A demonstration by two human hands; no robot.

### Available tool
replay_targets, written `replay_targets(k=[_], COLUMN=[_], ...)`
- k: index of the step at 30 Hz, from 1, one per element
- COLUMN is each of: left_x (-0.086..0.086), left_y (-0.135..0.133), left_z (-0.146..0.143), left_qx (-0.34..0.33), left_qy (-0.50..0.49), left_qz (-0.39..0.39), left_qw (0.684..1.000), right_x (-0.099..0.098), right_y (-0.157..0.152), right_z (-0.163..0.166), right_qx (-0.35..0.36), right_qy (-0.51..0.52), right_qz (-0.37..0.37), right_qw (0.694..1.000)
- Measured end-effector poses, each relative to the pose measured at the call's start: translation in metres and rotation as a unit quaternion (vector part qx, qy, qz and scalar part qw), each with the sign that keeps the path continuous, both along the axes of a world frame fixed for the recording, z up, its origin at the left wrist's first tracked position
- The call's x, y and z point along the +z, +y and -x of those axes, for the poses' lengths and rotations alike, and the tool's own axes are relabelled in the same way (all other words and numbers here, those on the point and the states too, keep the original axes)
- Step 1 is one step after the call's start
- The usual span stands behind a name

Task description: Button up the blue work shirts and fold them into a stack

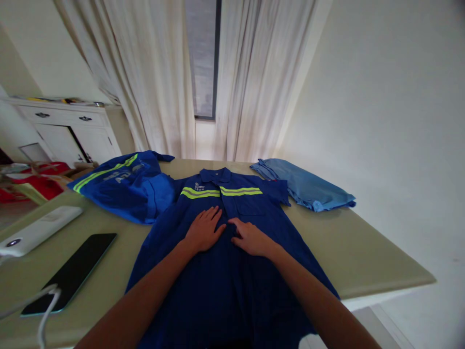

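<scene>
A dark blue short-sleeved work shirt (218,271) lies spread face up, its collar toward the window and yellow-and-grey reflective bands across the chest. My left hand (205,229) rests flat on the chest left of the front placket, fingers stretched out. On the other side of the placket is my right hand (250,237), its index finger reaching toward the placket and the other fingers curled. The thumb and index finger are apart, and I see nothing between them. The shirt's lower part hangs toward me, partly behind my forearms.
The shirt lies on a beige table (363,247). A bundled blue garment (127,189) with a reflective band is at left, a folded light blue garment (308,186) at right. Near the left edge are a phone (72,271), a white device (43,230) and a white cable (47,303).
</scene>
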State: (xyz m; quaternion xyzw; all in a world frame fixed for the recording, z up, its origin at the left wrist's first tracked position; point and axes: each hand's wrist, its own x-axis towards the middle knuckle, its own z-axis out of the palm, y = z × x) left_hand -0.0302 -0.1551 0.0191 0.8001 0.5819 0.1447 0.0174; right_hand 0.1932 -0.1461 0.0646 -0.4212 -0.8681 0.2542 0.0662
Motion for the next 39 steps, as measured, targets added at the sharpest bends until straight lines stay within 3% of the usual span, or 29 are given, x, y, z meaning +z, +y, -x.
replay_targets(k=[2, 4, 7, 11, 15, 19, 22, 27, 30, 34, 36, 39], left_x=[-0.012, -0.012, 0.01, 0.039, 0.027, 0.002, -0.007, -0.011, -0.01, -0.001, 0.005, 0.014], left_y=[-0.001, -0.002, 0.008, 0.042, 0.065, 0.07, 0.074, 0.082, 0.082, 0.075, 0.073, 0.073], left_z=[0.002, 0.001, -0.009, -0.027, -0.027, -0.016, -0.01, -0.005, -0.008, -0.013, -0.011, -0.002], left_qx=[-0.013, -0.018, -0.012, 0.003, -0.042, -0.065, -0.08, -0.082, -0.075, -0.049, -0.078, -0.15], left_qy=[0.006, 0.018, 0.055, 0.082, -0.067, -0.257, -0.354, -0.436, -0.429, -0.289, -0.216, -0.19], left_qz=[-0.004, -0.006, 0.012, 0.04, 0.042, 0.038, 0.064, 0.089, 0.069, 0.032, 0.035, 0.094], left_qw=[1.0, 1.0, 0.998, 0.996, 0.996, 0.963, 0.93, 0.892, 0.897, 0.955, 0.973, 0.966], right_x=[0.005, 0.014, 0.021, 0.008, -0.021, -0.037, -0.034, -0.024, -0.021, -0.022, -0.023, -0.024], right_y=[0.01, 0.021, 0.039, 0.067, 0.092, 0.101, 0.093, 0.074, 0.075, 0.091, 0.098, 0.103], right_z=[-0.012, -0.02, -0.011, 0.025, 0.032, 0.017, 0.015, 0.028, 0.028, 0.013, 0.004, -0.008], right_qx=[-0.008, -0.06, -0.134, -0.125, -0.204, -0.219, -0.19, -0.197, -0.225, -0.281, -0.293, -0.276], right_qy=[0.029, 0.001, -0.075, -0.061, 0.042, 0.172, 0.151, 0.017, 0.007, 0.103, 0.159, 0.201], right_qz=[0.046, 0.027, -0.073, -0.113, -0.118, -0.129, -0.124, -0.129, -0.129, -0.07, -0.022, 0.054], right_qw=[0.999, 0.998, 0.986, 0.984, 0.971, 0.952, 0.962, 0.972, 0.966, 0.951, 0.942, 0.938])
